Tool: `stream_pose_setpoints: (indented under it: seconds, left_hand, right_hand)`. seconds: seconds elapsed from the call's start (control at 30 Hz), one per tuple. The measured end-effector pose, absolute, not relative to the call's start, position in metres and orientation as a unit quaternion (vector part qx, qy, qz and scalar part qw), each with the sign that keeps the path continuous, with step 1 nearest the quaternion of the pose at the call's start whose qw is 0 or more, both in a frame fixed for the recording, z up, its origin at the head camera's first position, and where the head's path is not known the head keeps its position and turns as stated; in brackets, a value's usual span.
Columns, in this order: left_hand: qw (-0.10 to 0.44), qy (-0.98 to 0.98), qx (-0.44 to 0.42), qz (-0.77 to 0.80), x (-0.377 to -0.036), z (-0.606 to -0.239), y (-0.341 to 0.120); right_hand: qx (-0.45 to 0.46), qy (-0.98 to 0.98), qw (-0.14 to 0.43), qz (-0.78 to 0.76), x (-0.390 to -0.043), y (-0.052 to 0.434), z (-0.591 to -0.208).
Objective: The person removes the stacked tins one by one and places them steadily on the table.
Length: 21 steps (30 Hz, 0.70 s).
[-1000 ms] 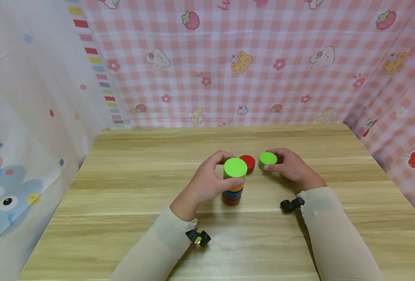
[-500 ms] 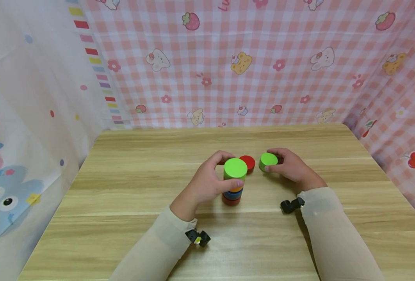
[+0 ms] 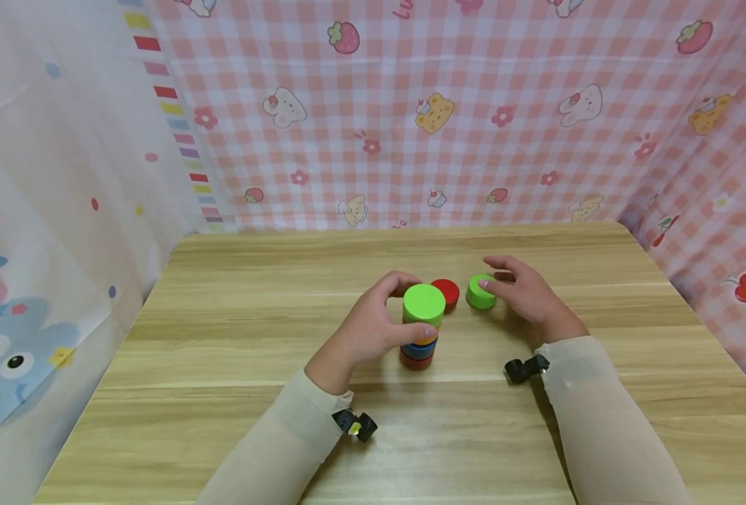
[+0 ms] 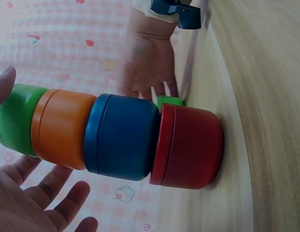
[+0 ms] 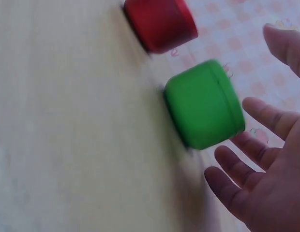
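Head view: The left hand (image 3: 373,326) curved around the stack (image 3: 420,330) of round blocks, with the thumb on the near side of the green top block (image 3: 423,303) and the fingers behind it. From this view it could not be confirmed whether the fingers pressed the stack or only cupped it. The loose green block (image 3: 478,292) stood on the table (image 3: 221,337) just right of the stack, with the red block (image 3: 445,292) between them and slightly farther back. The right hand (image 3: 524,298) lay immediately right of the loose green block, fingers spread and relaxed, one fingertip at its upper edge. The right hand was plainly the nearer of the two to that block.

Left wrist view: The stack (image 4: 116,137) read, from the table up, red, blue, orange, green, its axis upright on the wood. The fingers (image 4: 53,198) of the left hand were extended and apart beside the upper blocks, not closed on them; the thumb tip sat near the green one. The loose green block (image 4: 169,101) showed beyond the stack with the right hand (image 4: 150,58) behind it.

Right wrist view: The loose green block (image 5: 204,110) sat flat on the table, the red block (image 5: 160,23) well beyond it. The right hand's fingers (image 5: 242,179) were open and splayed, close beside the block's side and free of it; the frame was somewhat blurred.
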<state>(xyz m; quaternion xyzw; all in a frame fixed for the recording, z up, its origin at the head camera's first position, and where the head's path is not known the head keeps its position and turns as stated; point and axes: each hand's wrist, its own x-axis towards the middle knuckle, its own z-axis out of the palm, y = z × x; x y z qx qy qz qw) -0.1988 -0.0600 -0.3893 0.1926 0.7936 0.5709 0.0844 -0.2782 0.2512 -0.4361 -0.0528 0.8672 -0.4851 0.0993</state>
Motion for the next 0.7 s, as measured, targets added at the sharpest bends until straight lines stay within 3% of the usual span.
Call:
stream_pose_setpoints:
  seconds: [0.17, 0.4, 0.7]
  left_hand:
    - [0.1, 0.796, 0.185, 0.567, -0.199, -0.39, -0.06]
    - [0.109, 0.8, 0.185, 0.56, -0.202, -0.393, -0.061]
    - [0.118, 0.803, 0.19, 0.552, -0.204, -0.396, -0.062]
  right_hand:
    - [-0.05, 0.861, 0.073, -0.501, -0.275, 0.246, -0.424]
    - [-0.121, 0.842, 0.009, -0.526, -0.267, 0.232, -0.408]
    - [-0.165, 0.83, -0.002, -0.533, -0.253, 0.216, -0.391]
